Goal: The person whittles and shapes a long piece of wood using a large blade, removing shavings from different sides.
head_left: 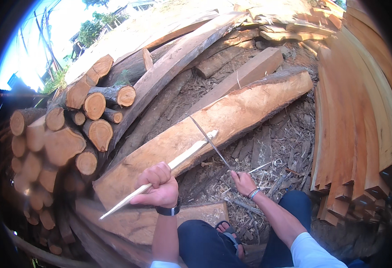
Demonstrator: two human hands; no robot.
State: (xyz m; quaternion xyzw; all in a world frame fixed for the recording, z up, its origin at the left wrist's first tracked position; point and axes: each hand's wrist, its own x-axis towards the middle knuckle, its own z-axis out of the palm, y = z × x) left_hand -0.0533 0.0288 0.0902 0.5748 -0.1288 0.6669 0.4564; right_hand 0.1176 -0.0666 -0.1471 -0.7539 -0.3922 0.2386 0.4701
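My left hand (159, 185) is closed round a pale, peeled wooden stick (187, 153). The stick slants from lower left to upper right, its near end narrowing to a point and its far end lying over a large split log (258, 97). My right hand (244, 182) is closed on a long, thin-bladed knife (210, 142), whose handle is mostly hidden by the fingers. The blade crosses the stick near its far end and points up and left. Whether the edge bites into the wood I cannot tell.
Cut round logs (95, 105) are stacked at the left. Sawn planks (356, 125) lean in a tall row at the right. A long beam (173, 67) lies beyond the split log. Shavings and bark (278, 156) cover the ground by my knees; another slab (138, 225) lies in front.
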